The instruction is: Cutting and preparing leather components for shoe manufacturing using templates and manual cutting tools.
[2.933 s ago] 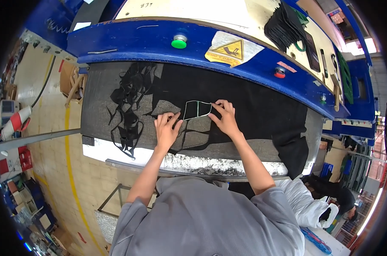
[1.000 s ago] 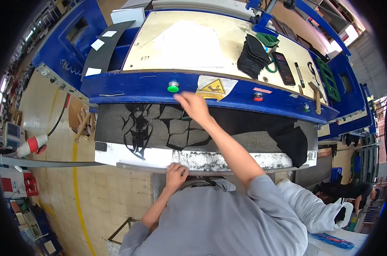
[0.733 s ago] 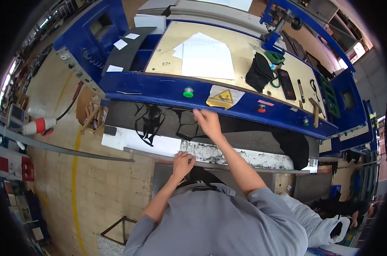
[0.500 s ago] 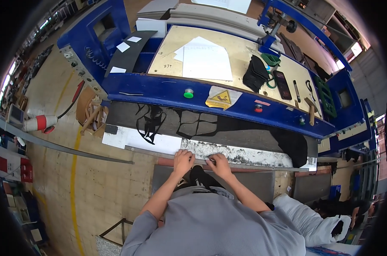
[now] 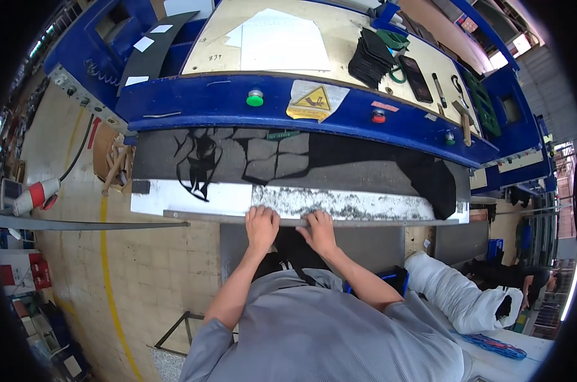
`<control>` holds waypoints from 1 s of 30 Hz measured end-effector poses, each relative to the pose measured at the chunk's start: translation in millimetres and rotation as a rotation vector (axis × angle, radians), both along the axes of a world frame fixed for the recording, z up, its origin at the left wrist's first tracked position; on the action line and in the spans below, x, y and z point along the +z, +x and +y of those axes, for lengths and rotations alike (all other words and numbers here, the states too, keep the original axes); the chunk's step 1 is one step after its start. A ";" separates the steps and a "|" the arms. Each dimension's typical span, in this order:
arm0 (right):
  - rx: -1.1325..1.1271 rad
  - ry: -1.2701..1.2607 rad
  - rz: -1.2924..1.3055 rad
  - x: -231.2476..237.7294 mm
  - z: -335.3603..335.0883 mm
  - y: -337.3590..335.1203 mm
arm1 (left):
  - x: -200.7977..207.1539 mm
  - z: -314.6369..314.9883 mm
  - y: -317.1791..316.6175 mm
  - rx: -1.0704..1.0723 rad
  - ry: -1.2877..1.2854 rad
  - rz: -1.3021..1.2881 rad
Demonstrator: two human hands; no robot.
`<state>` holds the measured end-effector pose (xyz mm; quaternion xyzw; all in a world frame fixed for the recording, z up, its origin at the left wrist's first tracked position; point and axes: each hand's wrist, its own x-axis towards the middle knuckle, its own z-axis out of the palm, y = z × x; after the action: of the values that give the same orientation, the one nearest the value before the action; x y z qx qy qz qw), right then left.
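Along the near edge of the grey bed, a metal rail meets both hands: fingers of the left hand and right hand bend over it; whether they grip, I cannot tell. It looks stiff and heavy, best held two-handed; the black cloth beyond looks soft, light.

Wearer's two hands, one phone, one hammer, one warning sign
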<state>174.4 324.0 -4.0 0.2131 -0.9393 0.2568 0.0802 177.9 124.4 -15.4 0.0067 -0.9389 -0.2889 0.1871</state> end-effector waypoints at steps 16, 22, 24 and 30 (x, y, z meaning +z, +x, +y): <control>-0.448 -0.908 -1.207 55.0 -114.4 -256.4 | 41.3 -61.5 -149.9 0.251 0.509 -0.164; -0.542 -1.038 -1.434 54.3 -107.6 -267.9 | 21.4 -87.3 -190.3 0.266 0.543 -0.178; -0.516 -1.243 -1.294 66.2 -96.0 -261.4 | 21.5 -85.7 -194.9 0.240 0.562 -0.202; -0.523 -1.203 -1.078 106.1 -12.7 -244.6 | 30.1 -67.0 -199.1 0.091 0.543 -0.232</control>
<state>-70.2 311.3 102.1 -0.2416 -0.5717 0.7520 -0.2220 -21.2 57.4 14.7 0.1316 -0.8410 -0.5182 0.0826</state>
